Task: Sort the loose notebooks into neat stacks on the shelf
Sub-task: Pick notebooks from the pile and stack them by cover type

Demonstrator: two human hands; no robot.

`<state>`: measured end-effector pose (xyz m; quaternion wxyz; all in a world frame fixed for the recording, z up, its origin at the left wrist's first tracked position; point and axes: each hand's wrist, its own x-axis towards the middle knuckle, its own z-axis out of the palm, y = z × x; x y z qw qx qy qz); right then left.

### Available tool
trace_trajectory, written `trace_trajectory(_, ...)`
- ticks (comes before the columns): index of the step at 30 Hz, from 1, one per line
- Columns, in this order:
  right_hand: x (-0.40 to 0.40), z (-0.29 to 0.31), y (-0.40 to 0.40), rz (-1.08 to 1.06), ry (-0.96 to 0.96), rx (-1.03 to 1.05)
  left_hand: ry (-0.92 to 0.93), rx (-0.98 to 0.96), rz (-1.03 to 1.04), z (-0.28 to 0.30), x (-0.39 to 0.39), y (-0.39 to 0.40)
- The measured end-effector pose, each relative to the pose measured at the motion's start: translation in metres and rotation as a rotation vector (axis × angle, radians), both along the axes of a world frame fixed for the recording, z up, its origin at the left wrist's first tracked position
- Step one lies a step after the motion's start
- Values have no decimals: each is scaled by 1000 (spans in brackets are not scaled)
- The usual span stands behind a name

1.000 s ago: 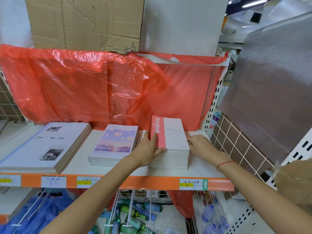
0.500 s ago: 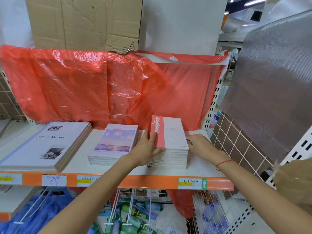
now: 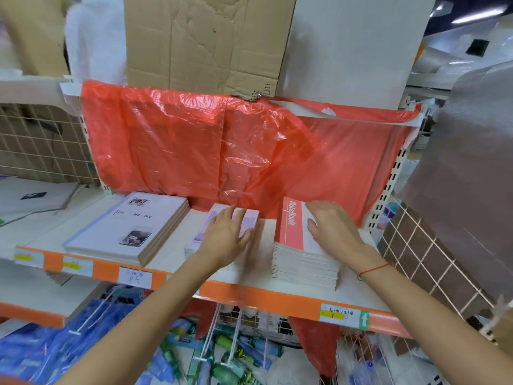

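Nearest the camera, a wire basket [image 3: 244, 329] under the shelf holds glossy plastic-wrapped packets. Above it runs the shelf's [image 3: 352, 290] orange front strip with paper price labels [image 3: 344, 315]. On the white shelf board stand three stacks of flat rectangular notebooks: at right a thick stack with a coral band reading "NoteBook" [image 3: 291, 226], in the middle a lower stack with a pale pastel cover [image 3: 249, 220], at left a wide stack of white "Time Memory" notebooks [image 3: 133, 223]. The left hand [image 3: 226, 237] lies flat on the pastel stack, its grip loose with fingers straight, holding nothing. The right hand [image 3: 330, 226] rests spread on the coral stack's white cover, likewise grasping nothing. Behind them hangs a crinkled translucent red plastic sheet [image 3: 211, 145], and above it a creased corrugated cardboard panel [image 3: 205, 40].
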<state>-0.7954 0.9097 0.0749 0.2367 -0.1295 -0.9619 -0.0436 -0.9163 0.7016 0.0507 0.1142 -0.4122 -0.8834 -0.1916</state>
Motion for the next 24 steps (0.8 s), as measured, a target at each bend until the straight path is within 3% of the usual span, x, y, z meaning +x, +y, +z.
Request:
trace_trajectory(3,-25,-4,-43,132,30,52,6,5,64,-7,-20,-46)
trace_trajectory(11,-116,-20,-201,316,-105,14,81,-105,228,-15,-81,-217)
trace_trajectory(17,-189,-35,-337,451,-165,7,12,-178,379,-35,-124,-361)
trace_trajectory(24,-256,-44,-421,508,-242,0,-49,-127,420,-46,-161,-451)
